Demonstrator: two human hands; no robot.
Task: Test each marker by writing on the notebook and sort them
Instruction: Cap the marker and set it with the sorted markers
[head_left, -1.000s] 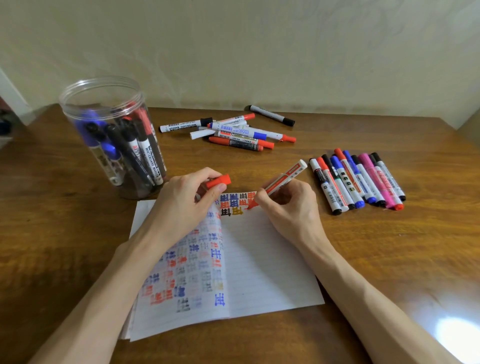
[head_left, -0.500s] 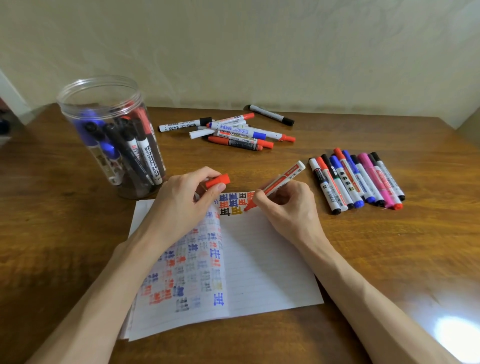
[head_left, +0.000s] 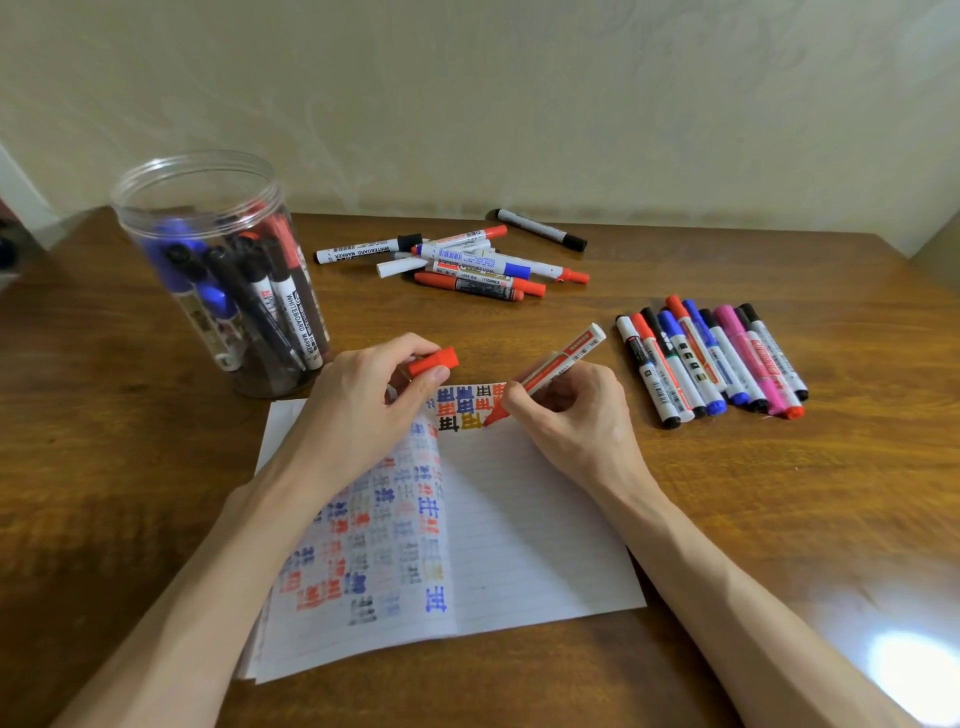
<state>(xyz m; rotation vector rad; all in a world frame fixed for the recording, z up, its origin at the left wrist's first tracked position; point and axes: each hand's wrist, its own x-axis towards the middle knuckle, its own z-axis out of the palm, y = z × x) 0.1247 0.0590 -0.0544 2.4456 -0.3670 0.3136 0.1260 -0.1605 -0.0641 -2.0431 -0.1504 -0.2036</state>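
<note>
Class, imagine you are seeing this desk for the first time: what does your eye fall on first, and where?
At centre, the right hand holds an uncapped red marker with its tip at the top of the notebook, crowded with coloured test marks, while the left hand pinches the red cap. A clear jar of markers stands at back left, and a row of markers lies to the right.

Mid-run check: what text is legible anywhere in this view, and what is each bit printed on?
"WHITEBOARD MARKER": white marker in the clear jar.
"WHITEBOARD MARKER": black-capped marker in the far pile.
Too small or blurred: label on the red marker in the right hand, labels on the row of markers at the right, handwritten marks on the notebook.
No text: red cap in the left hand.
</note>
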